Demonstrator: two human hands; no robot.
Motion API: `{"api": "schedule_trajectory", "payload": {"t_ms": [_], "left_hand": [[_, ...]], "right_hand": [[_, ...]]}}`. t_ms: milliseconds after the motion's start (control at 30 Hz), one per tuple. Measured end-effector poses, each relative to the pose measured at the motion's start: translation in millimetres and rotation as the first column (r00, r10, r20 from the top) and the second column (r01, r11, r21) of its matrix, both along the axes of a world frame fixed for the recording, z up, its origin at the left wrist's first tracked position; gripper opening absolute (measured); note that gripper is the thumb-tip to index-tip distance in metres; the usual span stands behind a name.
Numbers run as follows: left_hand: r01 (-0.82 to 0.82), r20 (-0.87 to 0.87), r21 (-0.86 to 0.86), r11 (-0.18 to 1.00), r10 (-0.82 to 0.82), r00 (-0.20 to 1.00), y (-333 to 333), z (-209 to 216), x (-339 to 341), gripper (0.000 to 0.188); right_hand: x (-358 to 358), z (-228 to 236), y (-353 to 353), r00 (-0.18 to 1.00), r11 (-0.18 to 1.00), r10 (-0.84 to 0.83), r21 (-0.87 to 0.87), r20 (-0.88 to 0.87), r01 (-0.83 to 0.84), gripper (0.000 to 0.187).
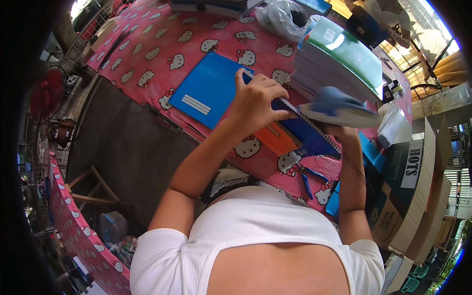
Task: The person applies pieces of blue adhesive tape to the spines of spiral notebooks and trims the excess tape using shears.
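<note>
My left hand (263, 101) is closed on the upper edge of a dark blue spiral notebook (314, 135), which stands tilted. A dark coil (314, 126) runs along the notebook's edge, and its loose end trails down beside my right forearm. My right hand (342, 132) is at the far end of that edge, closed on a blue, slipper-shaped object (339, 109) with a pale flat side. Motion blurs this object, and it hides most of my right fingers. Below the notebook lies an orange notebook (276, 137). A bright blue notebook (206, 91) lies flat to the left.
Blue-handled pliers (310, 179) rest on the pink patterned tablecloth (196, 37) near my body. A tall stack of green-covered spiral notebooks (339, 56) stands at the back right, beside a clear plastic bag (280, 19). At right is an open cardboard box (400, 191). Another person (393, 22) is at the upper right.
</note>
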State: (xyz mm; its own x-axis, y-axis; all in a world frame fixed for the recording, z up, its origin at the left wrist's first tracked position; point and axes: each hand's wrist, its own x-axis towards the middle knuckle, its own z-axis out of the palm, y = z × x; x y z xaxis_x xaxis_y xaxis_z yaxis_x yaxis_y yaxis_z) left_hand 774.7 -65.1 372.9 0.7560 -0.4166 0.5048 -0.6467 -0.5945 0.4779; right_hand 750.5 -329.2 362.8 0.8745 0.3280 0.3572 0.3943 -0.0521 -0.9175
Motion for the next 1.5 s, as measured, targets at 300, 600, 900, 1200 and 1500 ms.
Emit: {"api": "schedule_trajectory", "payload": {"t_ms": [300,600,900,1200,1500], "left_hand": [[0.012,0.134,-0.134,0.991,0.006,0.991,18.2,-4.9,10.1,0.033],[-0.049,-0.035,-0.320,0.946,0.040,0.999,33.3,-13.4,16.9,0.043],[-0.142,-0.305,-0.579,0.803,-0.052,0.951,41.2,-24.4,21.4,0.051],[-0.172,-0.461,-0.741,0.649,-0.305,0.834,54.9,-33.2,26.9,0.041],[0.347,-0.027,-0.708,0.615,-0.515,0.857,32.0,37.4,30.7,0.030]], "right_hand": [[26.1,-8.6,12.3,0.983,0.946,-0.162,-0.296,-0.082,0.131,0.051],[35.9,-1.5,37.5,0.948,0.930,0.165,0.362,-0.273,-0.058,0.054],[70.8,-2.7,60.6,0.995,0.885,-0.053,-0.465,-0.080,0.009,0.053],[81.9,-43.0,43.3,0.972,0.675,-0.221,-0.708,0.076,0.209,0.054],[-127.8,-129.7,-31.0,0.871,0.485,-0.488,-0.815,0.049,0.318,0.070]]}}
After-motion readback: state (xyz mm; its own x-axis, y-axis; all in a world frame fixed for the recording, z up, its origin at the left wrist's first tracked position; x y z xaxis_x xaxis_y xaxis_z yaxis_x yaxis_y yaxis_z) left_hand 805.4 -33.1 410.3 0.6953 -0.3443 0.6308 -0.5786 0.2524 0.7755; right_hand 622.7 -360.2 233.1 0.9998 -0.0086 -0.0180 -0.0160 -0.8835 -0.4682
